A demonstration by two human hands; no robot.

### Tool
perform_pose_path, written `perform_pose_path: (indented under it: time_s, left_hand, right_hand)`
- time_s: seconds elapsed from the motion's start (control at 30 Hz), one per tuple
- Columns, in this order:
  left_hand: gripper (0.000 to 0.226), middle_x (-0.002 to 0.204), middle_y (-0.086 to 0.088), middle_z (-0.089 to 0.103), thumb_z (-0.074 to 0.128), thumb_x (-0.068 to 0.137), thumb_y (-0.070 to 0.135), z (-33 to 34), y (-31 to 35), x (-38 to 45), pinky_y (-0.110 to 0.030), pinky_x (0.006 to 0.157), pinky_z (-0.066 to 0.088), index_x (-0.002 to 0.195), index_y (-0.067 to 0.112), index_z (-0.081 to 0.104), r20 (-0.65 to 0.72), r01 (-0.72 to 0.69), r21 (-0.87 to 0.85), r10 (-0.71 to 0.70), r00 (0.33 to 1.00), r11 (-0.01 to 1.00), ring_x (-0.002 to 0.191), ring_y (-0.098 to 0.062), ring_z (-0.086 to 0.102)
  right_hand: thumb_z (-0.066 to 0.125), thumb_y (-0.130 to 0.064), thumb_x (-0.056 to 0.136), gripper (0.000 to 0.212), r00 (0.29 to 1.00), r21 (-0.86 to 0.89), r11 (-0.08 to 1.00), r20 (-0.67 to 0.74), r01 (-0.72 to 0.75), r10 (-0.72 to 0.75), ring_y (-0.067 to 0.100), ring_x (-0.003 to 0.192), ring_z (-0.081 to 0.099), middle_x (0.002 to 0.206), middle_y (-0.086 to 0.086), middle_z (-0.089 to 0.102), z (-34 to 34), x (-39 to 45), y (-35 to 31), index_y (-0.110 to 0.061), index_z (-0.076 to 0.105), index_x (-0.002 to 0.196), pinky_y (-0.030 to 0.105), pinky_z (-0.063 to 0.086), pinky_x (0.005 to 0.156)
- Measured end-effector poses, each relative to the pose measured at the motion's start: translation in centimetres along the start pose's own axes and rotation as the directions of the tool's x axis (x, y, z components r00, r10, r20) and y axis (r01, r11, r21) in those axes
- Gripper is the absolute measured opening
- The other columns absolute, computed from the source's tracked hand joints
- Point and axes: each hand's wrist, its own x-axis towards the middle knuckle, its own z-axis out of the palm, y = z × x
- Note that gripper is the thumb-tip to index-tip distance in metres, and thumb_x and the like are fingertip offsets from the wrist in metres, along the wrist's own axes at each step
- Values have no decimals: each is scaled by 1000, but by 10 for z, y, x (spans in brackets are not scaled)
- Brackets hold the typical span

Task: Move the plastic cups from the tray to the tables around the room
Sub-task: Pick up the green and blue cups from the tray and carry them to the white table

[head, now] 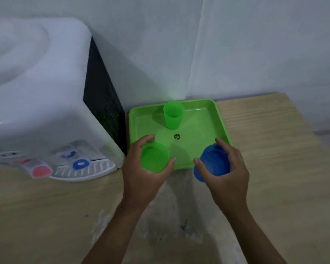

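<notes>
A green tray [206, 119] lies on a wooden table against the wall. One green cup [173, 116] stands upright near the tray's far edge. My left hand [141, 176] is wrapped around a second green cup [154, 156] at the tray's near left corner. My right hand [230, 174] grips a blue cup [213, 162] at the near right corner, tilted slightly toward me and hanging over the tray's front edge. A small dark round mark [177, 136] sits in the tray's middle.
A white water dispenser [38, 96] with a red tap [41, 170], a blue tap [81, 164] and a drip grille fills the left side of the table [274, 168]. Grey walls meet in a corner right behind the tray. The table's right edge runs at the far right.
</notes>
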Motion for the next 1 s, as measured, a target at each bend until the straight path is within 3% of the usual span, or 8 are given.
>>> perform_pose_path:
  time_s: [0.2, 0.5, 0.67, 0.8, 1.0]
  left_hand:
    - [68, 119, 11, 62, 91, 65, 25, -47, 41, -30, -18, 101, 42, 124, 18, 58, 142, -43, -104, 58, 988, 994, 120, -6, 57]
    - [72, 116, 15, 64, 93, 63, 25, -67, 78, -62, -11, 99, 39, 126, 23, 56, 289, -131, -233, 197, 937, 964, 117, -3, 58]
    - [77, 113, 13, 64, 94, 61, 22, -53, 98, -83, -6, 94, 38, 128, 18, 56, 402, -143, -313, 268, 876, 939, 112, -2, 59]
    - [79, 115, 14, 65, 95, 60, 23, -35, 118, -105, -10, 93, 41, 128, 28, 54, 478, -150, -369, 326, 816, 917, 111, -5, 61]
    - [79, 115, 12, 65, 95, 60, 27, -2, 156, -154, -13, 95, 43, 128, 25, 55, 559, -181, -419, 410, 720, 890, 111, -9, 62]
  right_hand:
    - [92, -26, 69, 70, 995, -39, 999, -95, 7, -11, -10, 111, 55, 119, -9, 61, -36, -53, -50, -22, 60, 132, 3, 41, 90]
    - [88, -37, 69, 71, 969, -42, 999, -248, -9, -1, -5, 114, 57, 121, -15, 61, -74, -116, -83, -21, 61, 133, 6, 43, 92]
    - [88, -42, 69, 74, 940, -47, 998, -340, -39, 20, 1, 116, 59, 124, -13, 62, -109, -143, -87, -22, 59, 135, 10, 45, 95]
    - [81, -51, 69, 75, 907, -35, 997, -419, -71, 50, 2, 117, 59, 124, -14, 62, -141, -167, -84, -25, 58, 135, 12, 47, 95]
    - [83, -46, 68, 75, 840, -36, 991, -535, -127, 88, -3, 116, 57, 124, -14, 62, -201, -217, -71, -23, 57, 135, 7, 44, 93]
